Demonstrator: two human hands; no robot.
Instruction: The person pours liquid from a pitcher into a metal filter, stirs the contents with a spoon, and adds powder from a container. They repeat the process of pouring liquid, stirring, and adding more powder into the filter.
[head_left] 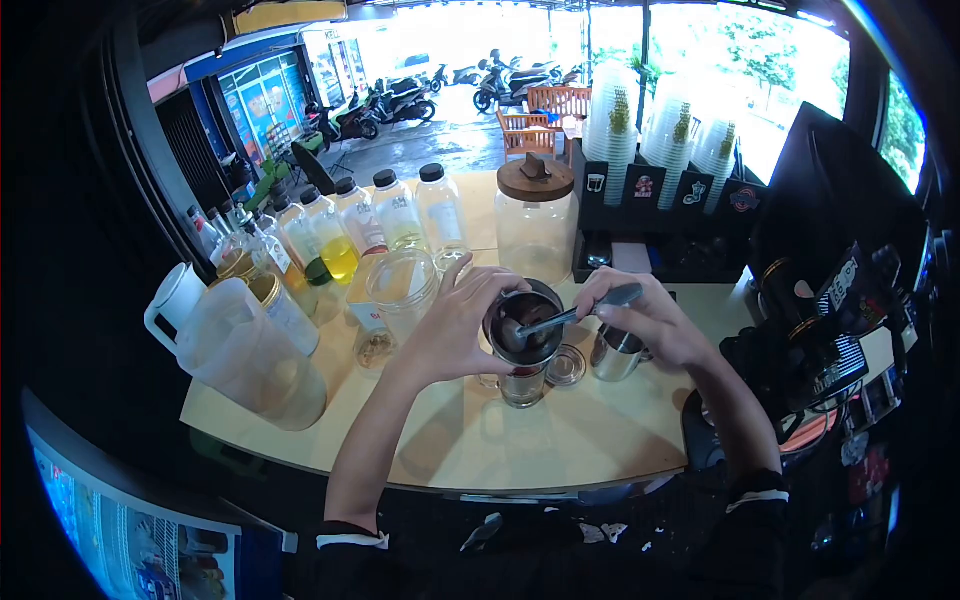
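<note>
My left hand (455,330) wraps round a dark round metal cup (545,292), tilted so its inside faces me. With closed fingers, my right hand (645,315) grips a metal spoon (560,319); its bowl is inside the cup. Directly below the cup stands a glass mug (523,390), its upper part hidden and something reddish near its top. To its right lie a round glass lid (567,366) and a steel pitcher (615,358), which stands under my right hand. An open clear jar (398,300) is just left of my left hand.
Several black-capped bottles (392,208) line the table's (430,450) far left side. A large plastic pitcher (255,350) stands at left, with a small glass dish (376,349) nearby. Behind are a wooden-lidded jar (535,225) and stacked plastic cups (612,115). Dark equipment (800,320) stands right.
</note>
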